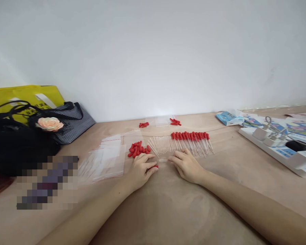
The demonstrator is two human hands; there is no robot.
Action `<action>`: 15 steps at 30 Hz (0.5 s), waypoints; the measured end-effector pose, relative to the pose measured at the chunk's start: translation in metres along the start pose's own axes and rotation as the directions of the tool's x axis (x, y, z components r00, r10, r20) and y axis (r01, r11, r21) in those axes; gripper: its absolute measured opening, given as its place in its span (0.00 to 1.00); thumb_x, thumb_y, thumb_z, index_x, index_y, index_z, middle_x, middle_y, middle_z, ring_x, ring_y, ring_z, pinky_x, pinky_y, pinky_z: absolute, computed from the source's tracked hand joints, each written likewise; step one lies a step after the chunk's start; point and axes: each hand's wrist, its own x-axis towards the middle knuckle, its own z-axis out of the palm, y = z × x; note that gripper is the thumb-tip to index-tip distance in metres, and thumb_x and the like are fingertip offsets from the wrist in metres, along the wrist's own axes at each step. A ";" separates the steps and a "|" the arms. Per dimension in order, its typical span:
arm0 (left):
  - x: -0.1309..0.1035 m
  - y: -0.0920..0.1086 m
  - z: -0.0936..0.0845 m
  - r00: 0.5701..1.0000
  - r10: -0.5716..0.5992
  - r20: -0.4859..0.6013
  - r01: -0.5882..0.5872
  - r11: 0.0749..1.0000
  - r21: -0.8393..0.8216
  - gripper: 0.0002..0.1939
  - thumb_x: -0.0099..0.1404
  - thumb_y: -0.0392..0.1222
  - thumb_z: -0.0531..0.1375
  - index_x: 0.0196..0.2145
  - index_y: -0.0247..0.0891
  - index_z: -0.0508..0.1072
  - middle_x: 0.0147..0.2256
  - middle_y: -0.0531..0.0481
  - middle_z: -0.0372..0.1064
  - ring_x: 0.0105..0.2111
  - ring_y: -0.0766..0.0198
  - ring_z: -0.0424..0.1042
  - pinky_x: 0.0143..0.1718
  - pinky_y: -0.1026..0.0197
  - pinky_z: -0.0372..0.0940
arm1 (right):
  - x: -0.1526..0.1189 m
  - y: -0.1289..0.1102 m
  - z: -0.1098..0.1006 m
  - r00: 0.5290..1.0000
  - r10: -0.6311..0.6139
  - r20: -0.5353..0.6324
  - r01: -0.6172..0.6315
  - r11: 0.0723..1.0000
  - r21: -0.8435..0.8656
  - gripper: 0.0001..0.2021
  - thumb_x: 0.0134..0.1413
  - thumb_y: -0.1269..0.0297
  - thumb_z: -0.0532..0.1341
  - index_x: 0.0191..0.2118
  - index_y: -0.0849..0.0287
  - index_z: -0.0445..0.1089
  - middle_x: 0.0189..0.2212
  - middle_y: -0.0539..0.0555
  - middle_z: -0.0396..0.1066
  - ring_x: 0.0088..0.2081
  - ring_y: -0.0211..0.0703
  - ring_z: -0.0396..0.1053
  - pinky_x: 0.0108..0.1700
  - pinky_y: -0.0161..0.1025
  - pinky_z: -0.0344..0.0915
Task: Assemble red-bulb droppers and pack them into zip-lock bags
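My left hand (140,169) is closed in a pinch on a red rubber bulb (155,166), which shows between thumb and fingers. Facing it, my right hand (188,167) pinches a clear glass dropper tube (163,160) whose end points toward the left hand; its other end is hidden by the fingers. Behind the left hand lies a pile of loose red bulbs (137,149). Beyond both hands, bare glass tubes (163,144) lie side by side. To their right is a row of droppers (191,136) with red bulbs on their tops.
Clear zip bags (109,153) lie left of the bulb pile. Near the wall are two small clusters of red bulbs (143,125) and more tubes (162,121). A white power strip (277,149) and blue packets (229,118) sit right; a striped bag (71,119) stands left.
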 end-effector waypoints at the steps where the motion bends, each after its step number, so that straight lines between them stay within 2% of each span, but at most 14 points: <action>1: 0.001 0.001 0.000 1.000 0.009 -0.014 -0.009 1.000 0.016 0.07 0.60 0.41 0.57 0.35 0.40 0.74 0.42 0.47 0.70 0.41 0.56 0.66 0.42 0.50 0.59 | 0.000 0.000 0.000 1.000 0.004 -0.006 -0.004 1.000 0.002 0.11 0.56 0.74 0.48 0.39 0.61 0.66 0.29 0.54 0.66 0.31 0.41 0.61 0.38 0.40 0.50; 4: 0.002 0.006 -0.003 0.996 0.030 -0.078 -0.027 0.999 0.042 0.06 0.61 0.40 0.56 0.33 0.41 0.73 0.37 0.51 0.73 0.37 0.59 0.67 0.42 0.50 0.56 | 0.000 0.000 0.001 0.998 0.023 -0.054 -0.021 0.999 0.034 0.10 0.57 0.72 0.48 0.36 0.61 0.66 0.29 0.54 0.68 0.32 0.40 0.62 0.41 0.41 0.50; 7: 0.004 0.009 -0.004 0.991 0.019 -0.132 -0.014 0.999 0.038 0.07 0.63 0.39 0.54 0.32 0.40 0.71 0.32 0.53 0.74 0.35 0.62 0.69 0.47 0.49 0.51 | 0.000 -0.002 0.001 0.994 0.019 -0.104 -0.012 0.998 0.065 0.09 0.57 0.70 0.49 0.34 0.61 0.66 0.28 0.52 0.69 0.31 0.38 0.63 0.43 0.41 0.49; 11: 0.005 0.011 -0.004 0.990 0.029 -0.140 -0.026 0.999 0.018 0.07 0.64 0.39 0.52 0.33 0.39 0.70 0.31 0.54 0.74 0.36 0.63 0.70 0.52 0.48 0.45 | 0.000 -0.005 0.000 0.992 -0.017 -0.124 0.027 0.996 0.085 0.08 0.56 0.69 0.50 0.33 0.60 0.66 0.26 0.51 0.70 0.30 0.38 0.64 0.44 0.42 0.48; 15: 0.006 0.014 -0.003 0.991 0.023 -0.129 -0.025 1.000 -0.015 0.08 0.64 0.39 0.51 0.32 0.38 0.69 0.30 0.53 0.73 0.35 0.64 0.70 0.54 0.48 0.44 | 0.000 -0.007 -0.001 0.988 -0.036 -0.151 0.051 0.994 0.097 0.08 0.56 0.69 0.51 0.34 0.60 0.66 0.26 0.51 0.70 0.29 0.37 0.64 0.43 0.42 0.47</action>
